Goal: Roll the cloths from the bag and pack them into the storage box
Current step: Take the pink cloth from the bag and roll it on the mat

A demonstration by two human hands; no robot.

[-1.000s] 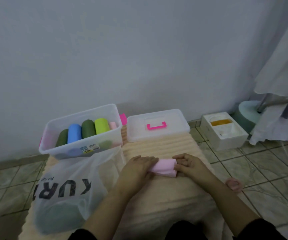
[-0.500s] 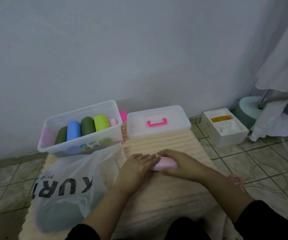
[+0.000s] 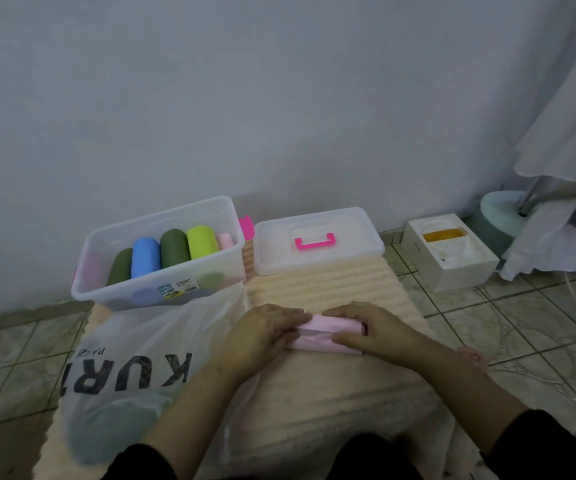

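A pink cloth (image 3: 324, 332) lies partly rolled on the cream mat (image 3: 331, 289) in front of me. My left hand (image 3: 262, 332) grips its left end and my right hand (image 3: 369, 332) grips its right end, thumb under the roll. Behind and to the left stands the clear storage box (image 3: 106, 289) holding several rolled cloths: dark green, blue, green, lime and pale pink. A white plastic bag (image 3: 124, 358) with black letters lies at the left on the mat, with a greenish cloth showing through it.
The box's clear lid (image 3: 359, 244) with a pink handle lies right of the box against the wall. A white carton (image 3: 449, 254) sits on the tiled floor further right, beside a teal stand base (image 3: 498, 216) and hanging white fabric (image 3: 563, 133).
Both hands have kept working the pink cloth on the mat; the right hand has shifted from covering the roll back to its right end, and more of the cloth shows between the hands.
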